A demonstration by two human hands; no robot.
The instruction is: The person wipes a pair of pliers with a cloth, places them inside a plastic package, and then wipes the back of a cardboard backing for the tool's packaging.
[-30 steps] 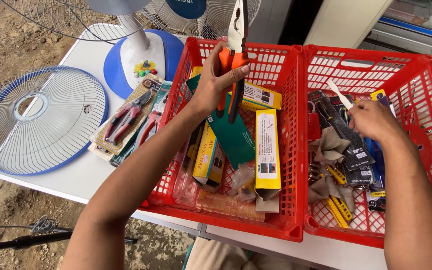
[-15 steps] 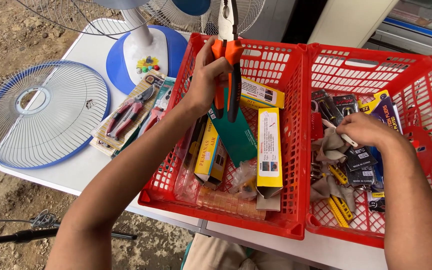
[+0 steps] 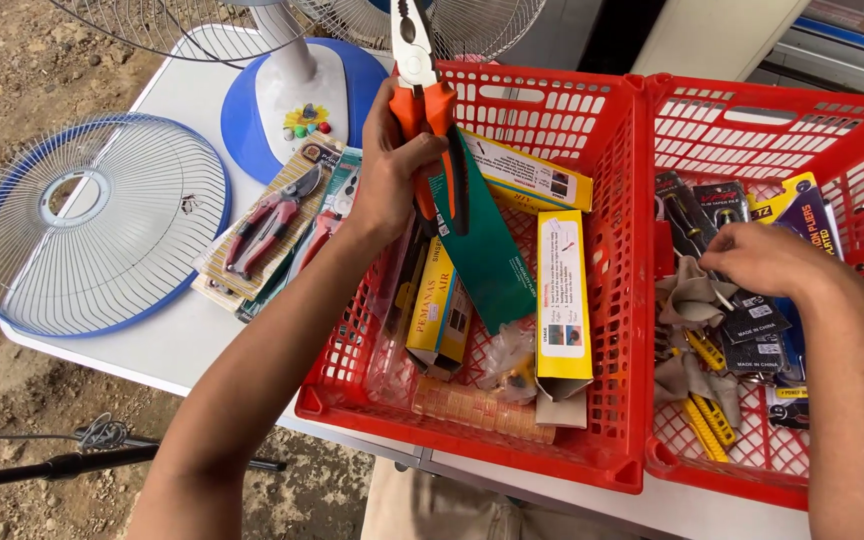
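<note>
Two red baskets stood side by side on the white table (image 3: 187, 335). My left hand (image 3: 392, 170) was curled tight around the orange handles of a pair of pliers (image 3: 422, 90), holding them upright above the left basket (image 3: 572, 440), steel nose pointing up, with a dark green backing card (image 3: 487, 250) hanging behind the grips. Under it in that basket lay a long yellow box (image 3: 563, 295) with a white label, another yellow box (image 3: 527, 175) slanted against the far wall, and a yellow-and-blue carton (image 3: 440, 315). My right hand (image 3: 767, 260) rested, fingers bent downward, on the dark carded packages (image 3: 752, 335) in the right basket (image 3: 752, 125); I could not tell whether it gripped anything. Yellow-handled tools (image 3: 707, 415) lay beneath them. Left of the baskets, a carded pair of red-handled pruners (image 3: 267, 220) lay on the table beside a blue-rimmed fan grille (image 3: 92, 225) and the fan's blue and white base (image 3: 297, 95).
</note>
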